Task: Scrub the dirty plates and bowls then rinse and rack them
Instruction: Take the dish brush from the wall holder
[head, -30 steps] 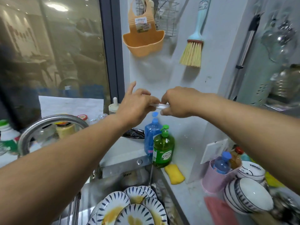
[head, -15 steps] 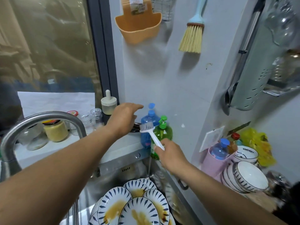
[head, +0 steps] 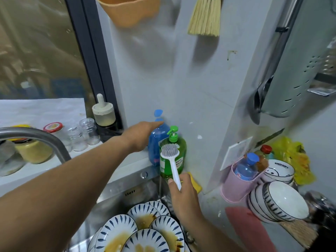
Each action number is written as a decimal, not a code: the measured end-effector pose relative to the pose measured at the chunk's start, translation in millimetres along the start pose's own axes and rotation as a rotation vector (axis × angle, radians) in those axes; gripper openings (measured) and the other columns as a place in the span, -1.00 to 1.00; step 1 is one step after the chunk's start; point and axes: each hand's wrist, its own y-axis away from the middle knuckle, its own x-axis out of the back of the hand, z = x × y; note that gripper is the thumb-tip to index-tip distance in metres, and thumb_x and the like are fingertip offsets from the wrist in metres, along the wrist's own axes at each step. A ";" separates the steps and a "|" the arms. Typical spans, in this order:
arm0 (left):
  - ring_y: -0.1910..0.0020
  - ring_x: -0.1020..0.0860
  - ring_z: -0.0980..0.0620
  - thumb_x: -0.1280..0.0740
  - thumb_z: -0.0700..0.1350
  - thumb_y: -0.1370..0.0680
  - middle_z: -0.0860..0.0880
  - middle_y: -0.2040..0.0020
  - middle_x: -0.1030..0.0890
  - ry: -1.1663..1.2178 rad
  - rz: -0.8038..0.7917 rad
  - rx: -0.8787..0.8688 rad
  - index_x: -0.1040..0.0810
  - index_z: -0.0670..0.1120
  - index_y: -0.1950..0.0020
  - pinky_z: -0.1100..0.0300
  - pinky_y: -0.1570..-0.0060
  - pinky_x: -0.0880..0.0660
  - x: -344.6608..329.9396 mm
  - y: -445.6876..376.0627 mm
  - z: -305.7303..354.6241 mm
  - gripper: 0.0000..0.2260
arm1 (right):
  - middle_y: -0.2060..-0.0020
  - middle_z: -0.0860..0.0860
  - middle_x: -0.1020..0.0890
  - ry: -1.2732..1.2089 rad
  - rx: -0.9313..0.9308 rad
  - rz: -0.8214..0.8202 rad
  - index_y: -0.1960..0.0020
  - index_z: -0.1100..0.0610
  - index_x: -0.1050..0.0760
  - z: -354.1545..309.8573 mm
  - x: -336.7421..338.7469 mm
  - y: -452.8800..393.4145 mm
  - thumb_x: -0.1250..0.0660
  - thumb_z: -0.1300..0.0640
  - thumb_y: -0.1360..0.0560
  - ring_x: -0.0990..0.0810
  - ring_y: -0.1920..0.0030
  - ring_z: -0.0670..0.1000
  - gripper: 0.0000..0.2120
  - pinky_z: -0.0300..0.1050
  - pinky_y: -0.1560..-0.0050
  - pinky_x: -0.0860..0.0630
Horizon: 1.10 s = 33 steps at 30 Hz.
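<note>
Several dirty blue-patterned plates [head: 116, 235] smeared with brown sauce lie stacked in the steel sink [head: 127, 193]. My right hand [head: 183, 200] grips the white handle of a dish brush [head: 170, 151], bristles up, in front of the green soap pump bottle [head: 179, 148]. My left hand [head: 143, 133] reaches out with fingers straight, its fingertips at the blue soap bottle [head: 156, 142] behind the green one. Stacked bowls [head: 278, 202] lie tilted on the counter at the right.
The curved tap [head: 36, 137] arches over the sink at left. Glass jars [head: 80, 135] line the window ledge. A yellow sponge [head: 196, 184], a pink caddy [head: 234, 184] with bottles and a pink cloth [head: 247, 226] sit on the right counter. A hand broom [head: 205, 17] and orange holder [head: 127, 10] hang above.
My hands came down from the wall with the brush. The right hand lowered it toward the sink; the left hand stretched to the blue bottle. The view tilted downward.
</note>
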 end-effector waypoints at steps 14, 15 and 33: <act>-0.65 0.00 0.04 -0.15 -0.52 -0.53 0.09 -0.67 -0.10 -0.156 -0.156 -0.249 -0.04 0.10 -0.67 0.10 -0.59 -0.08 -20.7 -46.7 -17.9 -0.16 | 0.35 -0.05 -0.38 -0.113 0.005 -0.052 0.08 0.03 -0.36 29.9 -28.2 -39.8 -0.28 -0.04 -0.63 -0.32 0.39 -0.11 -0.80 -0.20 0.40 -0.34; -0.65 0.01 0.04 -0.15 -0.53 -0.52 0.08 -0.67 -0.08 -0.164 -0.144 -0.263 -0.04 0.10 -0.67 0.14 -0.57 -0.07 -20.7 -48.1 -18.8 -0.15 | 0.35 -0.05 -0.39 -0.114 -0.001 -0.053 0.08 0.03 -0.36 31.8 -30.2 -43.0 -0.27 -0.05 -0.63 -0.33 0.39 -0.11 -0.79 -0.18 0.39 -0.35; -0.65 -0.05 0.02 -0.20 -0.55 -0.46 0.05 -0.64 -0.19 -0.037 -0.095 -0.274 -0.15 0.02 -0.65 0.12 -0.59 -0.08 -33.7 -56.9 -18.8 -0.17 | 0.32 0.01 -0.41 -0.193 0.052 -0.029 0.08 0.02 -0.33 31.5 -41.6 -65.1 -0.23 0.01 -0.66 -0.31 0.41 -0.15 -0.82 -0.19 0.40 -0.32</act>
